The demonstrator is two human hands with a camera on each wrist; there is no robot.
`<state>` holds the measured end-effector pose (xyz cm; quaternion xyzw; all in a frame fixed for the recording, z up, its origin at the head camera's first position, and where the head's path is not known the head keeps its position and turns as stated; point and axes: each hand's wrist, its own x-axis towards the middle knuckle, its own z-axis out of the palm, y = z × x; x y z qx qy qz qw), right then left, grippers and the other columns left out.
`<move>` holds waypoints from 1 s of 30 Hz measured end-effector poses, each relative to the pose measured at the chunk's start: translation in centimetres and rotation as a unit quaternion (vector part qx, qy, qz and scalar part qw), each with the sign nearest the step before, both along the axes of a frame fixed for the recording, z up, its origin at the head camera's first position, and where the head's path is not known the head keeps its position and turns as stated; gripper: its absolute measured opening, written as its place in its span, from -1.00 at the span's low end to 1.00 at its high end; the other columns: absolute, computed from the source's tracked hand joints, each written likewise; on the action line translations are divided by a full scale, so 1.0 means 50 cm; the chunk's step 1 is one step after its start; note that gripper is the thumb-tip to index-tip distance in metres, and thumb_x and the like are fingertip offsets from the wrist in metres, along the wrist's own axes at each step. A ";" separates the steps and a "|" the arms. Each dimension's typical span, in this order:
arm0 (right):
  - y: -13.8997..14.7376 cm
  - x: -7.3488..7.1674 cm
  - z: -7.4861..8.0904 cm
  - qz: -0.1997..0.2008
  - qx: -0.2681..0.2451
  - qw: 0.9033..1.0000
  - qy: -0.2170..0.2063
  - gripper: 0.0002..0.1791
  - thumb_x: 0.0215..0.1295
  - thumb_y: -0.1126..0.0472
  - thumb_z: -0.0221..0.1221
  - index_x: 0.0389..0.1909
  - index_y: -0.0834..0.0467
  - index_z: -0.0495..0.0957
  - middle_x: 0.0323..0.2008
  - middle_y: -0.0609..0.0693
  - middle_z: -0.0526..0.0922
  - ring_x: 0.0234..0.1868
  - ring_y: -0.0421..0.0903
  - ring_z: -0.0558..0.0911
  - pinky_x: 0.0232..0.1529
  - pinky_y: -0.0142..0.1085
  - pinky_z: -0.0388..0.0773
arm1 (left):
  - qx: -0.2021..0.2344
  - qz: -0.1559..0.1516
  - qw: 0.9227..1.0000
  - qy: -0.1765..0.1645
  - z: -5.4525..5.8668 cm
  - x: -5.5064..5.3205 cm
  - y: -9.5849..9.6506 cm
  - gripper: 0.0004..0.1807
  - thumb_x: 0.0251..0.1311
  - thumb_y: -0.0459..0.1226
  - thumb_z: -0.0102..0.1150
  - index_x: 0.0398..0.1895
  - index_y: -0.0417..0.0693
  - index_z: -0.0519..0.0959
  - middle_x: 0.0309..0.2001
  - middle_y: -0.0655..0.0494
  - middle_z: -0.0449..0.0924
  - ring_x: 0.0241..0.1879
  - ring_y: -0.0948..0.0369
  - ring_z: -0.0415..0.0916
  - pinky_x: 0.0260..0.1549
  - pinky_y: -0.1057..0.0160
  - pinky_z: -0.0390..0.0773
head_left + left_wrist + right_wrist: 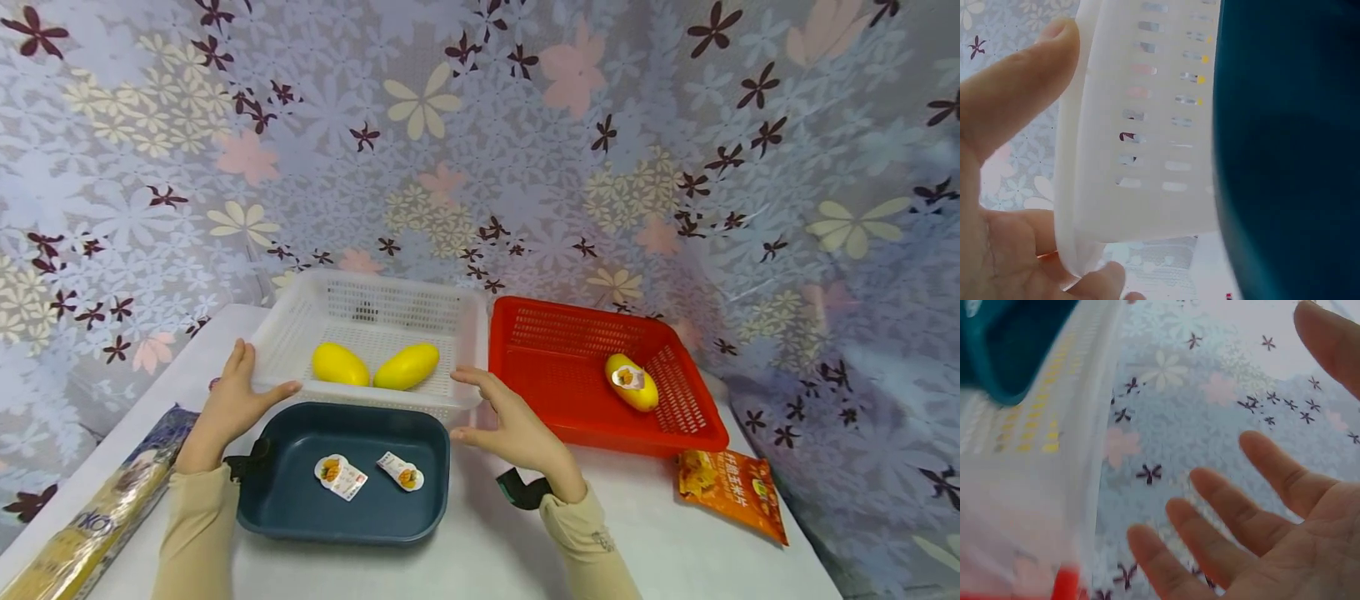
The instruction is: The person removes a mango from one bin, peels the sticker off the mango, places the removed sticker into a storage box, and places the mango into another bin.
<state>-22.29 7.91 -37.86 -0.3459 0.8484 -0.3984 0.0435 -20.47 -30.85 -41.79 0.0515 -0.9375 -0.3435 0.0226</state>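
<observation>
Two yellow mangoes (407, 367) lie in a white slotted plastic basket (390, 292). My left hand (234, 404) is at the basket's front left corner. Its thumb (1035, 81) lies along the rim and its other fingers reach past the corner, partly hidden by it. By the front right corner, my right hand (517, 425) has its fingers spread; the right wrist view shows a gap between the fingers (1222, 494) and the basket. In front stands a dark teal tray (345, 529) with two mango-picture labels (341, 477) in it.
A red slotted basket (555, 375) to the right holds one mango (632, 383) bearing a label. An orange snack bag (733, 492) lies at the table's right edge. A long yellow packet (105, 517) lies along the left edge. Behind hangs a flowered curtain (480, 167).
</observation>
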 end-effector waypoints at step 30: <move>0.321 0.007 -0.017 -0.285 -0.033 0.958 0.012 -0.29 0.28 -0.03 0.24 0.39 0.09 0.25 0.41 0.15 0.30 0.30 0.27 0.40 0.21 0.20 0.41 | -0.125 -0.047 0.980 0.146 0.070 0.072 0.242 -0.42 0.22 -0.20 0.26 0.27 -0.26 0.42 0.18 -0.33 0.49 0.15 -0.25 0.45 0.08 -0.24 0.46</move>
